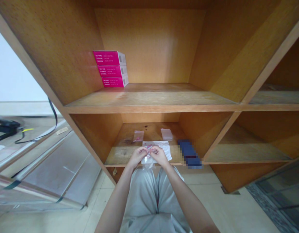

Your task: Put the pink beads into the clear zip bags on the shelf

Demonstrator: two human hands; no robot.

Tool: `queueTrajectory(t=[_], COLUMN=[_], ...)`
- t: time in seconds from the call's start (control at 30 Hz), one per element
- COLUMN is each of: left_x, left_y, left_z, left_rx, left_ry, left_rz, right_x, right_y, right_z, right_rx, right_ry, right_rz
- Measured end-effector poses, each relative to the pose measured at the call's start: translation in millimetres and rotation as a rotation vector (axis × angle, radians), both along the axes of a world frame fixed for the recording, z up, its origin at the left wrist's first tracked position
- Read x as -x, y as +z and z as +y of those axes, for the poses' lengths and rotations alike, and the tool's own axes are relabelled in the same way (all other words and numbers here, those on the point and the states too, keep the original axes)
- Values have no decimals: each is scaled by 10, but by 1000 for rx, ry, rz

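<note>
Wooden shelf [122, 152]: orange-tan grain, dark stains. On it: white paper [166, 151], clear plastic bag [148, 165] with pink contents, dark-blue pack [189, 153], blurred. Above it: three magenta boxes [110, 68], white ends.

We count two hands here, the left hand [139, 156] and the right hand [160, 155], just above the lower shelf [154, 127]. On that shelf we count two small clear plastic bags [138, 136], one white paper sheet [165, 149] and one blurred dark blue box [189, 153], and a third clear bag [148, 165] hangs at its front edge. Above it we count three stacked magenta boxes [111, 68].
</note>
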State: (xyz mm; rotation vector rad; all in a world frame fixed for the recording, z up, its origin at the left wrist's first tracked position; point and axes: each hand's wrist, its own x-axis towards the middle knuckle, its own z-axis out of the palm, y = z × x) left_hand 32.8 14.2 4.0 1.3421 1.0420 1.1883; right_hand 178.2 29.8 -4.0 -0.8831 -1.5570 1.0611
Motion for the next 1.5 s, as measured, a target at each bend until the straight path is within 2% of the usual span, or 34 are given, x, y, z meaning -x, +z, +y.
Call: queueTrajectory(t=[0.23, 0.43, 0.67, 0.87, 1.07, 1.27, 1.5], left_x=[4, -16, 2, 31, 15, -6, -2], left_y=[1, 3, -7, -46, -9, 51, 24], left_z=[8, 2, 15, 34, 30, 14, -11], left_rx=[4, 67, 135, 185, 183, 185, 86], left_ry=[21, 48, 68, 56, 52, 23, -54], left_rz=[11, -102, -218, -235, -265, -251, -133], right_x=[0, -15, -47, -65, -64, -66, -75], right_y=[13, -4, -21, 27, 13, 35, 33], right_z=[5, 27, 52, 27, 32, 31, 70], right_rx=[16, 54, 72, 72, 90, 135, 168], right_ry=[3, 10, -61, -51, -52, -52, -118], right_rz=[18, 96, 118, 75, 93, 159, 271])
